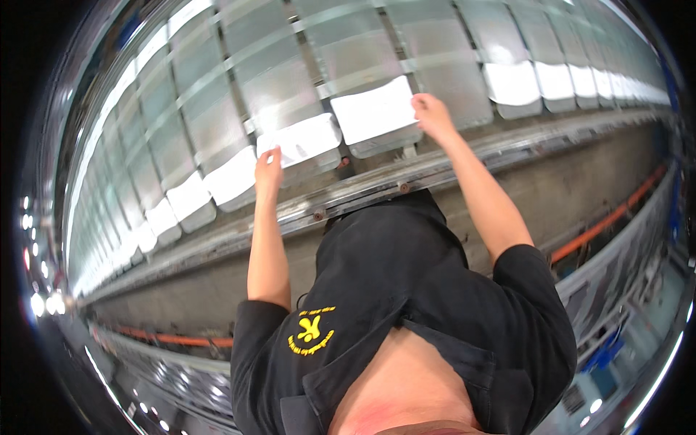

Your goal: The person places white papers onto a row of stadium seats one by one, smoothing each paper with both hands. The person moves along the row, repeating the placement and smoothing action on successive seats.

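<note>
Two white sheets lie side by side across the near ends of the grey metal panels in front of me. My right hand is at the right edge of the right white sheet, its thumb and fingers closed on that edge. This sheet has a wavy far edge. My left hand is by the left end of the left white sheet, fingertips pointing away from me and slightly apart. Whether those fingertips press on the sheet is hard to see. Beneath both sheets, the rounded near ends of the panels show.
A long metal rail with bolts runs between me and the panels. More panels with white sheets continue to the right, and others to the left. One panel beside my right hand has no sheet. Behind me run orange bars.
</note>
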Available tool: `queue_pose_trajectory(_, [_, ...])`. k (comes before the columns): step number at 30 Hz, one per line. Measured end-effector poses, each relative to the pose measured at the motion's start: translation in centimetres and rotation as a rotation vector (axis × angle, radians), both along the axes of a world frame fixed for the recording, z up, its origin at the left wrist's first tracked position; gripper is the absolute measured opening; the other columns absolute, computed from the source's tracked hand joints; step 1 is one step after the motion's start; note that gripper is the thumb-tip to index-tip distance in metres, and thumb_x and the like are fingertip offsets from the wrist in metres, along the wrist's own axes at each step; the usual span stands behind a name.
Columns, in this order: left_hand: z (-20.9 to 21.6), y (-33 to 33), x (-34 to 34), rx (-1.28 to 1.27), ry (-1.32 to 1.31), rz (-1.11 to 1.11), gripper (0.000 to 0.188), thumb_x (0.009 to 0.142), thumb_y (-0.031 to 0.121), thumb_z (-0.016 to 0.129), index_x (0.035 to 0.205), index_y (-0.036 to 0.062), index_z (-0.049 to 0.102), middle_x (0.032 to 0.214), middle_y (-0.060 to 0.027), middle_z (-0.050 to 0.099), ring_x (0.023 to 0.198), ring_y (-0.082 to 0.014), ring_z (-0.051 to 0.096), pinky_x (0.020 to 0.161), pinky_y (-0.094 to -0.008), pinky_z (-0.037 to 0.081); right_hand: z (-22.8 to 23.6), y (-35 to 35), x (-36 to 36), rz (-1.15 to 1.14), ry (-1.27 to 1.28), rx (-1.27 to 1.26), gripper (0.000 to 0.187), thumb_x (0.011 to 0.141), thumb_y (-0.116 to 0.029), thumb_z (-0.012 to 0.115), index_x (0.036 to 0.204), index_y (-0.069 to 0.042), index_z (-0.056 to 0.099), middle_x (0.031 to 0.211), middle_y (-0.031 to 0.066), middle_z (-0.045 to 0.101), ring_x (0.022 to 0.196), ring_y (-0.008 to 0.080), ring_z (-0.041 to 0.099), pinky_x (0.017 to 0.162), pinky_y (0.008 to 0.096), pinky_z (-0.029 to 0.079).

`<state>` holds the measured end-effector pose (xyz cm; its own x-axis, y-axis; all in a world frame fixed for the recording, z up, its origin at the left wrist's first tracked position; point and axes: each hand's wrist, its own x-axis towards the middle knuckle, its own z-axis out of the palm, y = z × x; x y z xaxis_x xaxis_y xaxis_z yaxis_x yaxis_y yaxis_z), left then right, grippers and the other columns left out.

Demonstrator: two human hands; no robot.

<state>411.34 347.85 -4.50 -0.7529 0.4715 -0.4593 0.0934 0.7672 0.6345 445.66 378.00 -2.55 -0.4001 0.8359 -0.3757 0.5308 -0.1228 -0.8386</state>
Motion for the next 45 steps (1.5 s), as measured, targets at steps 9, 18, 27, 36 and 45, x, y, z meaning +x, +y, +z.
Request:
queue_pose_trajectory(9, [3.5, 1.9, 0.3, -0.034, -0.366, 0.584, 0.056, 0.099, 0.049, 0.056, 0.132, 0.0054, 0.047, 0.072, -0.0054, 0.055, 0.048, -0.0109, 0.043, 0.040, -0.0273, 0.033, 1.1, 5.8, 1.4, 0.179, 0.091, -0.239, 0.040, 0.100, -0.029, 0.063, 0.128, -0.001, 0.063, 0.080, 0.0061, 0.066, 0.065, 0.0120, 0.061, 0.057, 0.0287, 0.050])
queue_pose_trajectory(18, [2.0, -0.9, -0.1, -0.311, -0.410, 0.633, 0.063, 0.099, 0.057, 0.048, 0.126, 0.0002, 0.057, 0.070, -0.0064, 0.057, 0.050, -0.0128, 0.046, 0.044, -0.0284, 0.037, -0.3, 7.9, 1.3, 0.320, 0.014, -0.259, 0.048, 0.102, -0.027, 0.060, 0.145, -0.006, 0.052, 0.075, 0.0043, 0.064, 0.056, 0.0114, 0.056, 0.053, 0.0292, 0.048])
queue_pose_trajectory(27, [4.5, 17.4, 9.0, 0.077, -0.054, -0.058, 0.044, 0.094, 0.028, 0.069, 0.128, 0.0006, 0.062, 0.066, -0.0054, 0.064, 0.053, -0.0119, 0.059, 0.051, -0.0317, 0.048, 0.1, 10.1, -1.8, 0.344, -0.118, -0.318, 0.038, 0.100, -0.020, 0.055, 0.134, -0.003, 0.058, 0.077, 0.0109, 0.071, 0.052, 0.0169, 0.063, 0.051, 0.0358, 0.052])
queue_pose_trajectory(36, [1.1, 18.6, 7.6, -0.009, 0.103, -0.220, 0.026, 0.091, 0.026, 0.073, 0.102, 0.0036, 0.072, 0.077, -0.0106, 0.073, 0.063, -0.0213, 0.067, 0.062, -0.0361, 0.052, 1.0, 8.7, -1.7, 0.416, 0.038, 0.208, 0.016, 0.088, -0.019, 0.065, 0.092, -0.003, 0.065, 0.093, 0.0131, 0.069, 0.090, 0.0319, 0.068, 0.077, 0.0427, 0.054])
queue_pose_trajectory(45, [1.0, 18.2, 9.3, 0.305, 0.545, -0.402, 0.019, 0.099, 0.020, 0.062, 0.099, 0.0013, 0.062, 0.085, -0.0156, 0.068, 0.074, -0.0306, 0.066, 0.069, -0.0420, 0.051, 1.4, 5.1, -2.8, 0.392, -0.218, 0.059, 0.042, 0.094, -0.041, 0.071, 0.100, 0.000, 0.061, 0.095, 0.0212, 0.070, 0.092, 0.0360, 0.070, 0.079, 0.0472, 0.052])
